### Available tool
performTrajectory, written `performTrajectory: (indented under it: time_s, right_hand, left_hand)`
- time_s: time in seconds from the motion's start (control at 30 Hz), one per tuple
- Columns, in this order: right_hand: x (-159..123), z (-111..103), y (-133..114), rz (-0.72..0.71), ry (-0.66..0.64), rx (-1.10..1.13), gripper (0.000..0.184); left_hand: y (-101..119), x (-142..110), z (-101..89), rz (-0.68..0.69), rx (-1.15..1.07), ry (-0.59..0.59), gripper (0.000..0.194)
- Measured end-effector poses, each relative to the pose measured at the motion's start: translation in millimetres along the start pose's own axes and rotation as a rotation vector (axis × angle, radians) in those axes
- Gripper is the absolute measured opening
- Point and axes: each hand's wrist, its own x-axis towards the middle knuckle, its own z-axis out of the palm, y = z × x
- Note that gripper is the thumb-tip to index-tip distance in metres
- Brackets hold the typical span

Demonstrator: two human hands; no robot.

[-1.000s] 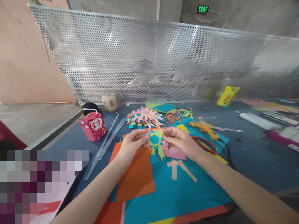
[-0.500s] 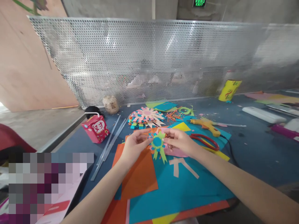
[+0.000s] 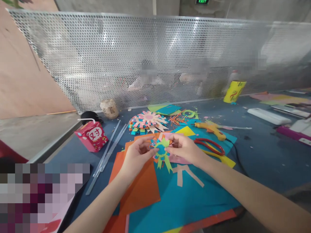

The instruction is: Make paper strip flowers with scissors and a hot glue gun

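Between both hands is a paper rosette with a blue centre, green and orange fringes and two green tails hanging down. My left hand pinches its left edge, thumb in front. My right hand grips the opposite edge, its thumb near the blue centre. Just below lie pale pink paper strips on a large blue sheet. Orange sheets sit under my left forearm. Beyond the hands is a pile of finished-looking rosettes in pink, blue and orange.
Red-handled scissors and a yellow glue gun lie to the right, its cord trailing. Clear glue sticks and a red drink carton are at left. A perforated metal screen closes the table's back; people sit behind it.
Both thumbs have moved inward onto the rosette's face, nearer its blue centre. The whole view has shifted slightly, so things appear a little further left.
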Motion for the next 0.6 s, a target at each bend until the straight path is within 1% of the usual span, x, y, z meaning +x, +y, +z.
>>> performTrajectory:
  time_s: [0.1,0.2,0.27,0.37,0.43,0.47,0.53,0.57,0.6]
  right_hand:
    - [-1,1,2,-0.022,0.01,-0.07,0.031]
    - [0,-5,0,-0.074,0.007,-0.164,0.029]
    - [1,-13,-4,-0.122,0.025,-0.255,0.028]
    - [1,-23,-8,-0.197,0.067,-0.427,0.029]
    - [-1,-25,-10,-0.247,0.053,-0.538,0.029]
    - [-3,-24,-11,-0.27,0.032,-0.589,0.026]
    - [-4,-24,-13,-0.305,0.007,-0.682,0.014]
    - [-5,-25,-15,-0.315,0.019,-0.724,0.009]
    - [-5,-28,-18,-0.319,0.052,-0.764,0.008]
  left_hand:
    - [2,0,-0.2,-0.012,-0.013,0.024,0.044]
    - [3,1,-1.1,-0.02,-0.073,0.055,0.046]
    - [2,3,-3.3,-0.019,-0.133,0.124,0.047]
    - [0,7,-8.2,-0.025,-0.248,0.268,0.052]
    - [0,8,-10.9,-0.04,-0.289,0.333,0.055]
    - [0,9,-11.8,-0.046,-0.29,0.354,0.057]
    - [2,8,-12.3,-0.053,-0.256,0.385,0.059]
    - [3,8,-12.1,-0.056,-0.228,0.397,0.058]
    - [4,7,-11.9,-0.056,-0.202,0.411,0.058]
